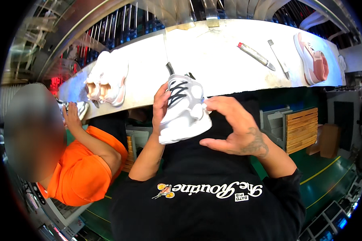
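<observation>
The left hand (160,105) is clamped on a white sneaker (184,109) held above the surface (213,56) edge; the right hand (233,128) pinches its heel, fingers mostly spread. A loosened grip could drop it.

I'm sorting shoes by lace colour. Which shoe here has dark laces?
The white shoe held in both hands, left hand and right hand. The pink-and-white pair and pink shoe on the bench show none.
</observation>
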A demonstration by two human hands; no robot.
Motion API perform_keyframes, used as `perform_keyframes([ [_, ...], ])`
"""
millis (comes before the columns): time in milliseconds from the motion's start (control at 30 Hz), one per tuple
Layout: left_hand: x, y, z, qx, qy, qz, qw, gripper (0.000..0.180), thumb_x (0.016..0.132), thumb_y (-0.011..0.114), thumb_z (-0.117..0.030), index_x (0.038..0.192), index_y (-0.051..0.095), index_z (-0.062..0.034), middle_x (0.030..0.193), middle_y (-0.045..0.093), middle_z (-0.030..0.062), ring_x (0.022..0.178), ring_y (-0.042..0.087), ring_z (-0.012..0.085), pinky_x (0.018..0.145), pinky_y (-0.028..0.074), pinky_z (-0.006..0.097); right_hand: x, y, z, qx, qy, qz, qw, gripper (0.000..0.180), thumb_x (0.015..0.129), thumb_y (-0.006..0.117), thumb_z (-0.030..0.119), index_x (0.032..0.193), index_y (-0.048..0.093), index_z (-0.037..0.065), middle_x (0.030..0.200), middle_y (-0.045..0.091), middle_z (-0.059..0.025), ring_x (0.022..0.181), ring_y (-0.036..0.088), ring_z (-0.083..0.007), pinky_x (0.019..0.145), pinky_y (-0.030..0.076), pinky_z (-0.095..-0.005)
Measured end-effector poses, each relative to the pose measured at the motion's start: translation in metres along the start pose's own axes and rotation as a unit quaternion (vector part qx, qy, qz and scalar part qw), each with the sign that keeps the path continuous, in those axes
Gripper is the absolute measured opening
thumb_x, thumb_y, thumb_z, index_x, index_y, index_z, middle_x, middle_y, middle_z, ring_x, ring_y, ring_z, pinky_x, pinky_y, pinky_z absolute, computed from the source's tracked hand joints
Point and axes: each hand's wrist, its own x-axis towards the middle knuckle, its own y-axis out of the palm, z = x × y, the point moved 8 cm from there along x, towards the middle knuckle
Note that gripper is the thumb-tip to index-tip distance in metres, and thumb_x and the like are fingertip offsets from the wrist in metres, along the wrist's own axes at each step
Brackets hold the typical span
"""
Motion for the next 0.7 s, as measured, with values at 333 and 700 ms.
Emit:
perform_keyframes([
  [333,0.001,-0.01,-0.003,-0.062,-0.094,-0.001,0.994,0.052,0.108,0.054,-0.037,0.148,0.058,-0.0052,0.13,0.074,0.0147,0.111,0.077,0.0248,0.096,0.065,0.04,-0.009,0.042,-0.032,0.089,0.064,-0.028,0.994,0.074,0.079,0.097,0.016,0.14,0.059,0.0,0.128,0.065,-0.0205,0.119,0.066,-0.0374,0.102,0.058,-0.0432],
  [700,-0.029,0.065,-0.066,0.438,0.313,0.2,0.819,0.099,0.086,0.089,-0.043,0.162,0.043,-0.0004,0.163,0.044,0.0315,0.158,0.041,0.0432,0.127,0.04,0.052,-0.011,0.026,-0.054,0.121,0.078,-0.079,0.986,0.065,0.075,0.103,0.02,0.122,0.06,0.008,0.117,0.064,-0.013,0.108,0.068,-0.0315,0.095,0.057,-0.0413],
])
